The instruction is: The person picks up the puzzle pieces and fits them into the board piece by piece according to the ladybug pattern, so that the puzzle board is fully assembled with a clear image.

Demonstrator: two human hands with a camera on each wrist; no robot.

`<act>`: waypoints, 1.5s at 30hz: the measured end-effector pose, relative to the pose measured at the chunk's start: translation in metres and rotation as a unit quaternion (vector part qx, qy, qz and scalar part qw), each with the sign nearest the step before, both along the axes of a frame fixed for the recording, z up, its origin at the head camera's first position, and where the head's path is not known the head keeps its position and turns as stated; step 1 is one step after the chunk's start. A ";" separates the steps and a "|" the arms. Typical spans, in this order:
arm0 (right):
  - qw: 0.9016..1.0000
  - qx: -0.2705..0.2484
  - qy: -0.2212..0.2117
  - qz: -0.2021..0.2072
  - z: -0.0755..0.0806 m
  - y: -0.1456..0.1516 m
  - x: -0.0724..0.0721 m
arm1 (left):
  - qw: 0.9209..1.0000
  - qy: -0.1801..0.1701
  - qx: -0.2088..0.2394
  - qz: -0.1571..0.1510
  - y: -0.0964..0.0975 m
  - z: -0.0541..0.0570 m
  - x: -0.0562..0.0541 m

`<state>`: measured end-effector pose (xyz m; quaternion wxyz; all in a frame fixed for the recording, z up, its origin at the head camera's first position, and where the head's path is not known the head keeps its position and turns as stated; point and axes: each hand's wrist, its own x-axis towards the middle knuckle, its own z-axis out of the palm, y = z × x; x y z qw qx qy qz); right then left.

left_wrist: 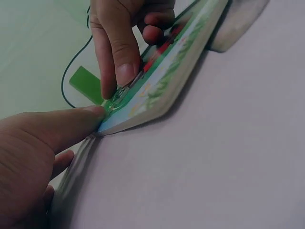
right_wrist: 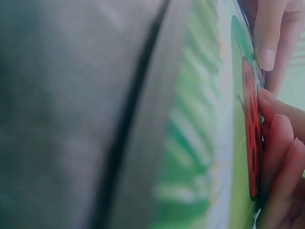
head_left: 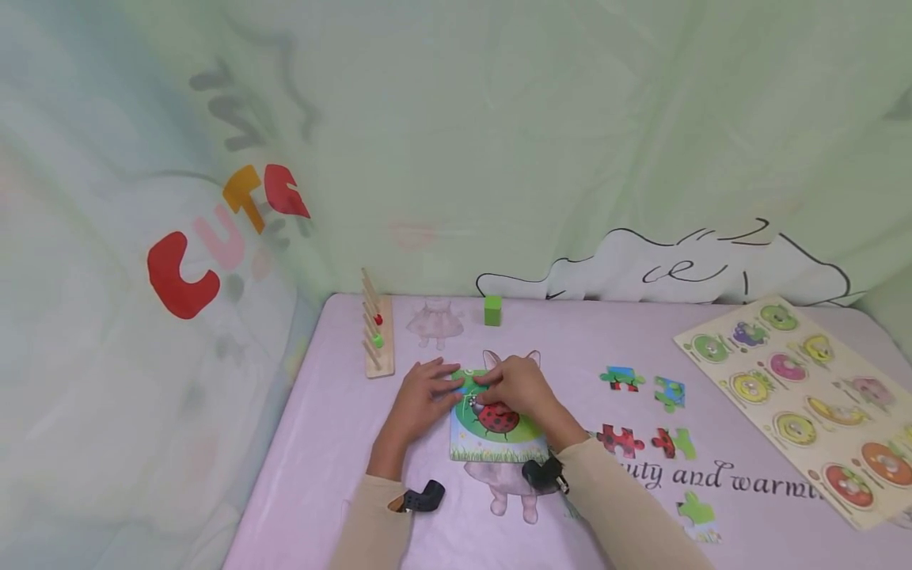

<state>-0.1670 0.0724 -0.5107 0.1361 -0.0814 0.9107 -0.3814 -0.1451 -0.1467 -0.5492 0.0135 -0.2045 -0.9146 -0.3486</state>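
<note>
Glossy board makes the ladybug jigsaw likely light, stiff and slightly slippery, best steadied at its far left corner, where my left hand rests, fingers apart. Whether my right hand pinches or only presses, I can't tell. Red, black-spotted, grass-fringed, it lies nearer the bench's left edge than its right.

Glossy ladybug puzzle board, flat on pale-pink tablecloth
</note>
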 end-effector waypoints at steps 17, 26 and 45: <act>0.999 -0.013 -0.046 -0.014 0.002 0.000 -0.005 | 0.999 0.015 -0.043 -0.014 0.001 0.003 0.001; 0.997 -0.025 -0.039 0.053 0.003 0.011 -0.003 | 0.999 0.018 -0.048 -0.006 0.003 0.002 0.001; 0.999 -0.007 0.051 0.011 0.035 0.105 -0.001 | 1.000 0.005 -0.020 0.007 0.006 -0.001 0.000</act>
